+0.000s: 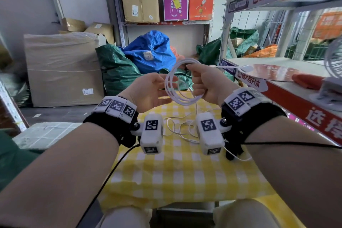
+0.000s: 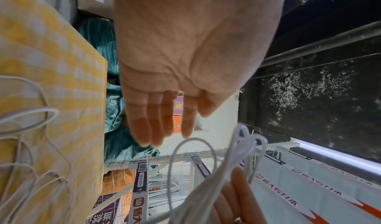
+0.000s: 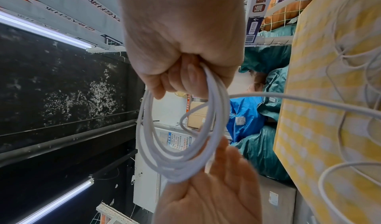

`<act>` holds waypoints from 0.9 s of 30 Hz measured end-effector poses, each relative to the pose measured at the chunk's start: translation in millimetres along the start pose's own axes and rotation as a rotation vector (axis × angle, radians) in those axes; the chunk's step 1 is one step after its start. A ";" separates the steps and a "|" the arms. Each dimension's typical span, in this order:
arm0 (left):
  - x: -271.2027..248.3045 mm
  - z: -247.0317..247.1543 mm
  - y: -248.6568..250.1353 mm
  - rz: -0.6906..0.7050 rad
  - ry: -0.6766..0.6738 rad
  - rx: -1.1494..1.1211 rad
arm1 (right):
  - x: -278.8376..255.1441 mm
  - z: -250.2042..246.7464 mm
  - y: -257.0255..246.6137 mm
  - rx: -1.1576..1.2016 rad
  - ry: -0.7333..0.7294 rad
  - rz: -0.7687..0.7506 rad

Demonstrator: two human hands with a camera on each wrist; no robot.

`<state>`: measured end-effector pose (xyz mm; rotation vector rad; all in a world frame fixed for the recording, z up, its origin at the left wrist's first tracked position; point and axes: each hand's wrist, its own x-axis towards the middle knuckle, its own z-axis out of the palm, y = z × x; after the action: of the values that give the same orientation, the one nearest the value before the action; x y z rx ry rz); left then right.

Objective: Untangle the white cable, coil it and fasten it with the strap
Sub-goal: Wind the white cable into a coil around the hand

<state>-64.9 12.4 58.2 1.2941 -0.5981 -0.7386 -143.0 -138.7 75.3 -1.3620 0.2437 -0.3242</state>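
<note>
My right hand [image 1: 202, 81] grips a coil of several loops of thin white cable [image 1: 173, 87], held up above the table; in the right wrist view its curled fingers [image 3: 191, 74] close round the cable loops [image 3: 181, 146]. My left hand [image 1: 151, 89] is open, fingers straight, palm turned toward the coil just left of it; whether it touches the loops I cannot tell. The uncoiled part of the cable [image 1: 182, 128] lies in loose tangled loops on the yellow checked tablecloth [image 1: 175, 168]. One strand runs from the right hand toward a white end piece [image 1: 247, 68] on the shelf. No strap is visible.
A metal shelf [image 1: 288, 87] with red signage, a red disc and a small white fan [image 1: 333, 72] stands close on the right. Beyond the table lie green and blue sacks [image 1: 148, 50], cardboard boxes [image 1: 61, 68] and a back shelf of boxes.
</note>
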 end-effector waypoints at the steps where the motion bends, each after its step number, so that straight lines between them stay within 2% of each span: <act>1: 1.8 0.5 -0.4 0.010 0.051 0.009 | 0.3 0.0 -0.7 0.033 -0.005 -0.014; 4: 3.9 4.8 -4.2 -0.071 0.051 0.122 | 1.5 0.0 -3.1 0.144 -0.025 -0.058; 7: 7.2 8.3 -8.8 -0.197 -0.131 0.167 | 1.9 2.5 -4.0 0.201 -0.059 -0.084; 9: 11.0 10.3 -10.6 -0.204 -0.271 0.097 | 0.7 5.4 -3.6 0.198 -0.092 -0.103; 10: 11.8 11.9 -10.8 -0.190 -0.298 0.060 | -0.6 6.6 -3.3 0.193 -0.108 -0.111; 12: 12.2 14.7 -10.7 -0.171 -0.274 0.036 | -1.5 6.3 -2.9 0.178 -0.124 -0.118; 14: 9.5 17.6 -10.8 -0.180 -0.205 0.109 | -0.7 2.7 -3.9 0.144 -0.114 -0.125; 17: 7.2 8.6 -12.2 -0.136 -0.081 0.393 | 1.9 -7.1 -5.9 0.064 -0.019 -0.156; 20: 8.1 -9.3 -14.6 -0.090 -0.038 0.643 | 2.7 -17.8 -4.9 -0.070 0.145 -0.196; 24: 3.8 -27.9 -13.8 -0.117 -0.065 0.853 | 10.5 -36.3 -1.5 -0.290 0.377 -0.185; 27: 0.0 -31.7 -9.7 -0.136 -0.069 1.040 | 13.9 -43.1 -0.3 -0.374 0.449 -0.142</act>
<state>-42.4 31.2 42.8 2.2830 -1.0206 -0.5817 -145.4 -183.2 67.4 -1.6681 0.6049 -0.7326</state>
